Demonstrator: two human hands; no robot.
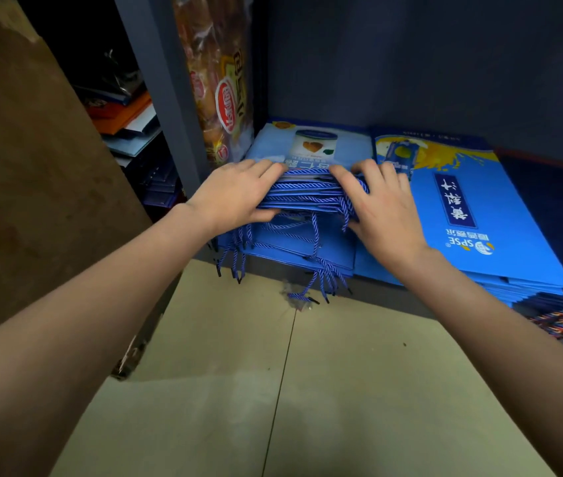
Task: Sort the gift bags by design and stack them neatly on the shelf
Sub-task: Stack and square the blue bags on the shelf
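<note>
At frame centre, the left hand [239, 194] and right hand [381, 204] are gripping the light-blue bag stack [307, 197], fingers on top and thumbs under, squaring its edges. It is sitting left of the orange-splash stack [479, 215], keeping the 2 designs apart.

The gift bags [307, 146] stacked on the left look like smooth coated paper with a light sheen, and the neighbouring blue bags [472, 215] share that glossy printed finish. Their rope handles [311, 197] are twisted cord (woven, slightly shiny). The shelf upright [166, 91] is matt painted metal. The snack packet [220, 80] is crinkly clear plastic; the floor tiles [342, 390] appear smooth and dull.
</note>
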